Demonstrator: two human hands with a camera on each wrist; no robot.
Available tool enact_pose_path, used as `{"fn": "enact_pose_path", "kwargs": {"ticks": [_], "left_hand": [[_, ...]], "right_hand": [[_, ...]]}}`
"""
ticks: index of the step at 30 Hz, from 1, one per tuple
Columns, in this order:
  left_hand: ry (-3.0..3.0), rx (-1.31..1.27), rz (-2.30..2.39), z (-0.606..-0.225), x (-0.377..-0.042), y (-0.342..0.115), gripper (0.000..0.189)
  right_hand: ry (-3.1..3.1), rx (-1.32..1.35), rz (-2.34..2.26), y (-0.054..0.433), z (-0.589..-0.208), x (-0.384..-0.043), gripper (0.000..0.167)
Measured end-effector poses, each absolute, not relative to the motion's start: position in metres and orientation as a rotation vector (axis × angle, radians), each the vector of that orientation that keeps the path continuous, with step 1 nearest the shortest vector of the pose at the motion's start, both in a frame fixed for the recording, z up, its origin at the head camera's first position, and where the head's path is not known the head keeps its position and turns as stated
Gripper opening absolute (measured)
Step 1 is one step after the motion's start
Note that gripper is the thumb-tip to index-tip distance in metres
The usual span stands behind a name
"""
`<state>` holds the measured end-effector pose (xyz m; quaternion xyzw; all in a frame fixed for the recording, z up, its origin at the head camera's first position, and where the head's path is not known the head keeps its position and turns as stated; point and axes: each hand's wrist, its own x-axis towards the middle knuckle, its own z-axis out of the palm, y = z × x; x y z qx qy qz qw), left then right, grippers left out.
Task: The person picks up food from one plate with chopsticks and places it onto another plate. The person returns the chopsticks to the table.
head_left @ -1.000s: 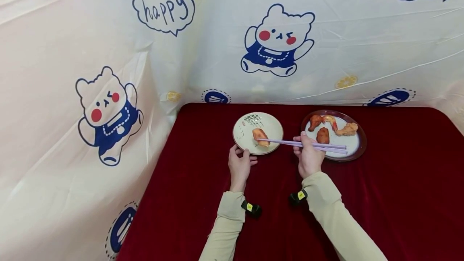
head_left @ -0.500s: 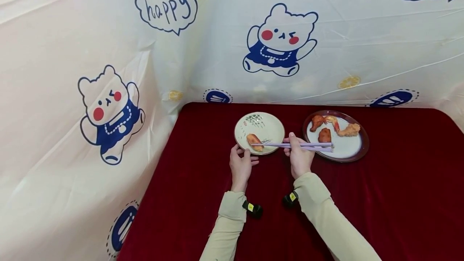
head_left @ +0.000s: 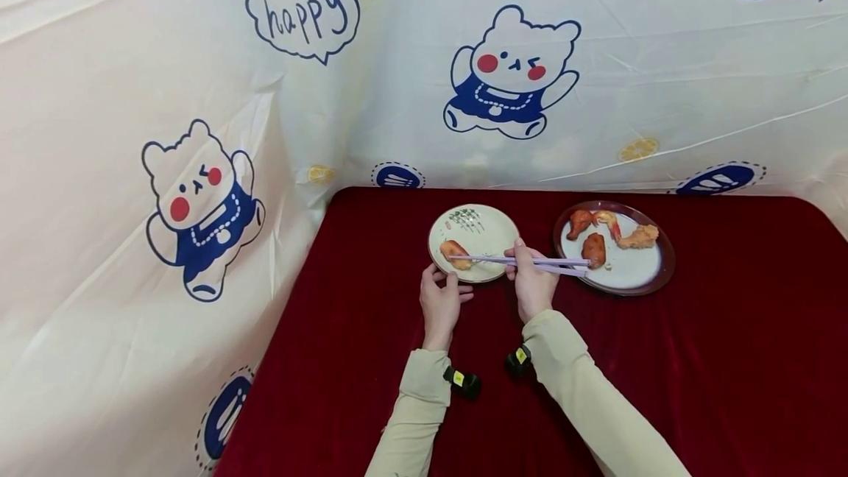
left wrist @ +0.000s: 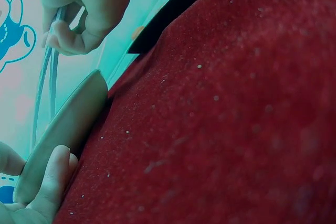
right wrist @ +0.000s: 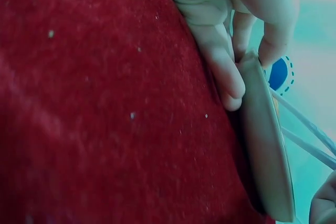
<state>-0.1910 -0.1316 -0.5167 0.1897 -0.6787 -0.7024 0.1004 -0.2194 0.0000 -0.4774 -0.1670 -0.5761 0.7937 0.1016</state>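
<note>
Left hand (head_left: pixel 440 308) was clamped on the near-left rim of the small plate (head_left: pixel 493 234), thumb on the rim, a finger against the outer wall. Right hand (head_left: pixel 535 285) was closed around the purple chopsticks (head_left: pixel 562 262), which pointed left across that plate. Tips were at the golden-brown food piece (head_left: pixel 456 253), which sat on the small plate, near-left part, close to the left hand. Couldn't tell if the tips were pinching it or only touching (right wrist view had them hidden behind the rim, with the sticks spread apart). Large plate (head_left: pixel 642 271) stood to the right, brown rim, white inside, carrying four pieces: drumstick (head_left: pixel 580 222) far left, shrimp (head_left: pixel 606 221) just beside it, breaded piece (head_left: pixel 639 237) at right, brown nugget (head_left: pixel 594 250) nearer the front. Back ends of the chopsticks reached over the left edge of that plate. Tabletop (head_left: pixel 729 352) had dark red cloth; printed bear backdrop (head_left: pixel 629 79) behind. Both sleeves (head_left: pixel 596 396) were beige.
</note>
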Motion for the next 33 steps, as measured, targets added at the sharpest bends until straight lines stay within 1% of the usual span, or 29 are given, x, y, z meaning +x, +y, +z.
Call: {"fn": "enact_pose_path", "kwargs": {"ticks": [7, 15, 26, 33], "left_hand": [[-2.001, 0.54, -2.08, -0.518, -0.193, -0.131, 0.047], [-1.999, 0.545, -2.071, -0.519, -0.192, -0.131, 0.044], [-2.026, 0.562, -2.07, -0.52, -0.193, -0.131, 0.044], [-2.024, 0.568, -2.074, -0.521, -0.193, -0.133, 0.044]], "right_hand": [[-1.705, -0.497, 2.338, -0.008, -0.481, -0.222, 0.038], [-1.669, -0.502, 2.348, -0.012, -0.485, -0.226, 0.037], [-1.698, -0.518, 2.349, -0.015, -0.484, -0.226, 0.042], [-1.689, -0.505, 2.356, -0.013, -0.484, -0.224, 0.036]]}}
